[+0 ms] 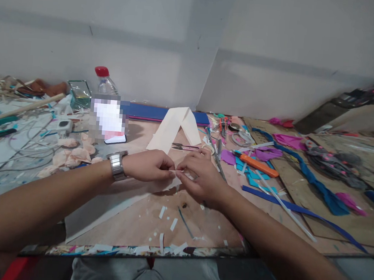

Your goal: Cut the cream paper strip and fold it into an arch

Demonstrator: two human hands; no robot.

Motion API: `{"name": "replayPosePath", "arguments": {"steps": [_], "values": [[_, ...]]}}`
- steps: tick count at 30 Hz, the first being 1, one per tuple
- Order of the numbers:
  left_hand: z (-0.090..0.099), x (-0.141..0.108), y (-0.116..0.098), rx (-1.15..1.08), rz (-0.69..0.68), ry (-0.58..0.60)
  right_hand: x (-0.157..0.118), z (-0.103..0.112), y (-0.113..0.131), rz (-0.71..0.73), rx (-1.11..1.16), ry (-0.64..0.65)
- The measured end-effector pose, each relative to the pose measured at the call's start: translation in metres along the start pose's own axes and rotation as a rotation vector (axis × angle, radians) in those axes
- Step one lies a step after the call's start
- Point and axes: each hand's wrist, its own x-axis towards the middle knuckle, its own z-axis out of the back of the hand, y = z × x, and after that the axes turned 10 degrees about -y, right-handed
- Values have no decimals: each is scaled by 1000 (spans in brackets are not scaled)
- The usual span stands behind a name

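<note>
My left hand, with a metal watch on its wrist, is pinched closed at the middle of the table. My right hand meets it there, thumb and fingers pressed together. Between the fingertips shows the thin edge of a pale paper strip, held by both hands. Just beyond them a cream strip of paper stands folded into a peak; my hands hide whether it joins the held piece. Small thread snips lie behind my fingers. A long pale sheet lies under my left forearm.
Left of my hands are a lit phone, a red-capped bottle, peach fabric pieces and green-handled pliers. An orange utility knife, a blue strip and coloured scraps lie right. Paper bits line the front edge.
</note>
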Motion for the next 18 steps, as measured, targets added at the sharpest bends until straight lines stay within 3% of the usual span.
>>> {"name": "replayPosePath", "arguments": {"steps": [18], "values": [[0,1,-2,45,39,29,-2,-3,-3,61,-20,-83]]}}
